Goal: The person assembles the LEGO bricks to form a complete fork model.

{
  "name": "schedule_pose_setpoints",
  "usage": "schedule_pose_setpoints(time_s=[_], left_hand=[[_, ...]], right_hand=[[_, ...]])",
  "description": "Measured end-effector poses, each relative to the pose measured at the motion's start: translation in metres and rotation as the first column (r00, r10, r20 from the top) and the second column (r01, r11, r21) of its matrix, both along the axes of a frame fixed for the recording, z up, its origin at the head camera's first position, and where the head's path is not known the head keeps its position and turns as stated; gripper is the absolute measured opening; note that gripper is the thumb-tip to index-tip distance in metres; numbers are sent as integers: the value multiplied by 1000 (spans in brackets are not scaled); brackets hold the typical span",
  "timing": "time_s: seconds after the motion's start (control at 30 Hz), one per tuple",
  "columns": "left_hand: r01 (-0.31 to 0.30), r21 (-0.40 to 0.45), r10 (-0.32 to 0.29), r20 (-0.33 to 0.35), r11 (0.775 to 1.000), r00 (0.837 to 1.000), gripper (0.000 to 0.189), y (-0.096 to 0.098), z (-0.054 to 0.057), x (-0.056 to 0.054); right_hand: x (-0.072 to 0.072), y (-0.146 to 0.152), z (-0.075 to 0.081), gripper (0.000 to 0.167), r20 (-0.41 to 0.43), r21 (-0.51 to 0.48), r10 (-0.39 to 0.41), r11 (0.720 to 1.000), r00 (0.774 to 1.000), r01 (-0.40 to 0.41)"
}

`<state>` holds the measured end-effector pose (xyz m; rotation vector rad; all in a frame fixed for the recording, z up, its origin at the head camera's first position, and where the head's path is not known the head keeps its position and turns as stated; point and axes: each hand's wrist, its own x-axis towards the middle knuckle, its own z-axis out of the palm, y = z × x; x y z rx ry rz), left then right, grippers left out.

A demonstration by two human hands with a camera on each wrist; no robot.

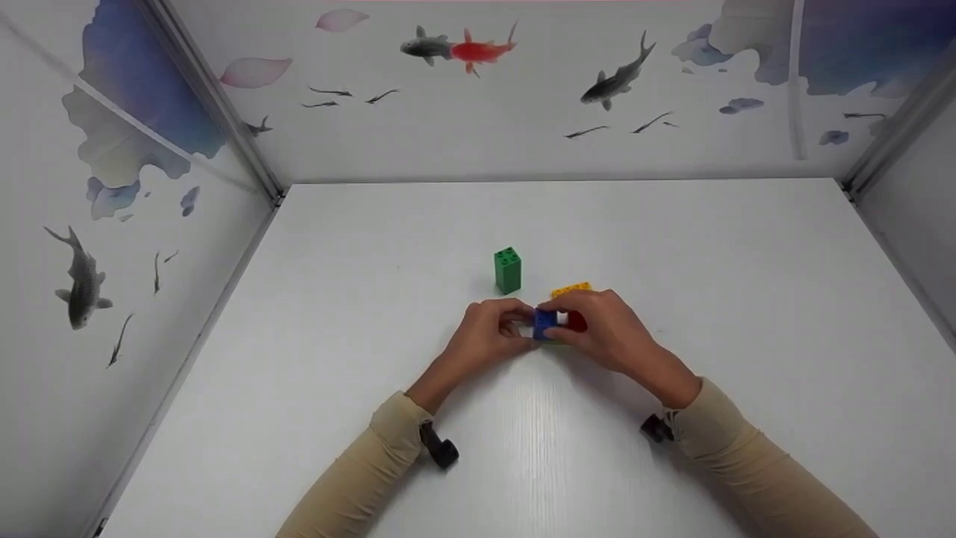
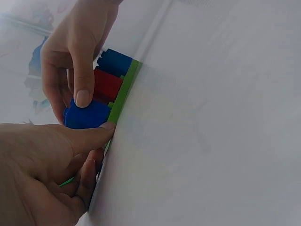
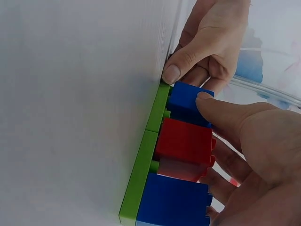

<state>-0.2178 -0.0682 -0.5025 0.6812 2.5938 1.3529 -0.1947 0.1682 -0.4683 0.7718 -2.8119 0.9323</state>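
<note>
Two thin light-green building bricks (image 3: 138,181) lie end to end as a strip, carrying a red brick (image 3: 184,147) between two blue ones. My right hand (image 1: 612,329) pinches the blue brick (image 3: 190,101) at the strip's left end between thumb and fingers, its studs facing up in the head view. At that same end, my left hand (image 1: 482,336) grips the strip, thumb on the near side and fingers curled behind. The other blue brick (image 3: 171,200) stands at the strip's right end, hidden by my right hand in the head view.
A tall dark-green brick (image 1: 508,271) stands upright behind my left hand. Part of a yellow brick (image 1: 571,288) shows just beyond my right hand. Printed panels (image 1: 523,142) enclose the white table (image 1: 373,246) at the back and sides.
</note>
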Motion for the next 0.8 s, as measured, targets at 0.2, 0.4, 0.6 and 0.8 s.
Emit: schedule_pose_setpoints(time_s=[0.2,0.4,0.6,0.8], left_hand=[[6,7,-6,-9,1000,1000,36,-1,-1,0],[12,16,-12,-1,1000,1000,36,0,-1,0],[26,19,-26,2,999,1000,37,0,-2,-1],[30,7,-30,3,1000,1000,38,0,-2,-1]], right_hand=[[1,-1,0,39,12,3,-6,1000,1000,6],[1,-1,0,39,10,-4,-1,1000,1000,1],[0,0,0,39,-11,2,10,1000,1000,-10],[0,0,1,38,-11,11,3,1000,1000,-3]])
